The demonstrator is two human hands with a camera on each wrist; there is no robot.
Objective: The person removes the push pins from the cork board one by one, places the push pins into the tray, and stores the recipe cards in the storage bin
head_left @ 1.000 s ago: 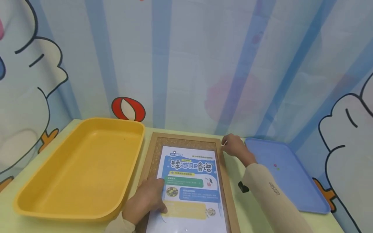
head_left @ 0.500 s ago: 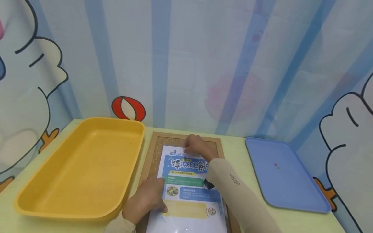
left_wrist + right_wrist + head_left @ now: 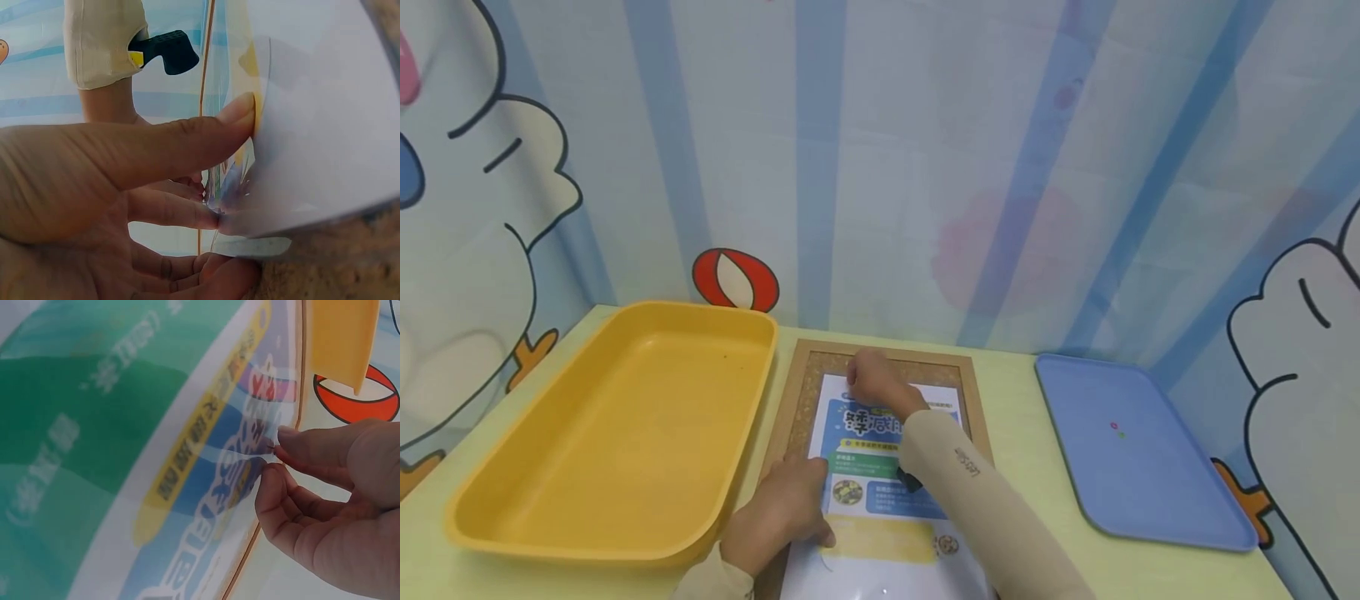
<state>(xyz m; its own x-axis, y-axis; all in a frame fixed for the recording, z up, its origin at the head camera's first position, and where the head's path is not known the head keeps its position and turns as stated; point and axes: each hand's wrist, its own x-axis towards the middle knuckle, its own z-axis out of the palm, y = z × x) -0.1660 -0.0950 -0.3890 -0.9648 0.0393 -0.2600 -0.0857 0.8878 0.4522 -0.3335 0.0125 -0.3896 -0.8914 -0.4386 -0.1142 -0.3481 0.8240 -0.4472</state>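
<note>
A printed, glossy poster sheet [image 3: 913, 554] lies on a wood-framed cork board [image 3: 973, 392]. My left hand [image 3: 786, 500] rests on its left edge; in the left wrist view the thumb of my left hand [image 3: 144, 150] lies straight on the sheet, the other fingers at the side. Over the poster's top left corner is my right hand [image 3: 877, 383]. In the right wrist view, thumb and index finger of my right hand [image 3: 337, 494] pinch a tiny pushpin [image 3: 273, 449] at the sheet's edge. Its head is mostly hidden.
A yellow tub [image 3: 625, 450] stands left of the board. To the right lies a blue tray [image 3: 1150, 467]. A striped cartoon curtain [image 3: 895, 167] hangs behind the table [image 3: 1022, 467]. A dark mount [image 3: 910, 480] sits under my right wrist.
My right hand has moved left from beyond the board's top right corner to the poster's top left corner, covering the pin there. My left hand has stayed in place.
</note>
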